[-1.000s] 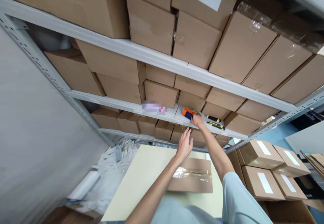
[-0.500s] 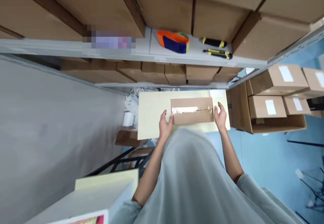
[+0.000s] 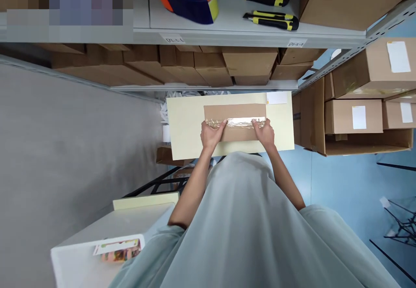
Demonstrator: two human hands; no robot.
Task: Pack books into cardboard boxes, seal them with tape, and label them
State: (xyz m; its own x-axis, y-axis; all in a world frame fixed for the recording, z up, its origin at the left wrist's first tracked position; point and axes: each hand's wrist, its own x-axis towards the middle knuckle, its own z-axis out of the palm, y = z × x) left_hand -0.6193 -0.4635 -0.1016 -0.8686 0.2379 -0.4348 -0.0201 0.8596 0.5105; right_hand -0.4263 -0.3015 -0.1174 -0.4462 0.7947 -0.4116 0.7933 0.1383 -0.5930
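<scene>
Tape dispenser (image 3: pixel 191 4), orange and dark blue, lies on grey metal shelf (image 3: pixel 227 36), apart from right hand (image 3: pixel 264 134) that touched it one second ago. Left hand (image 3: pixel 212 136), spread half second ago, now clasps left end of rectangular brown cardboard box (image 3: pixel 239 123), clear tape across top, thumb above. Box sits between hands, over pale yellow rectangular board (image 3: pixel 185 123); cannot tell if lifted. Right hand, likewise spread before, now clasps right end, thumb above.
</scene>
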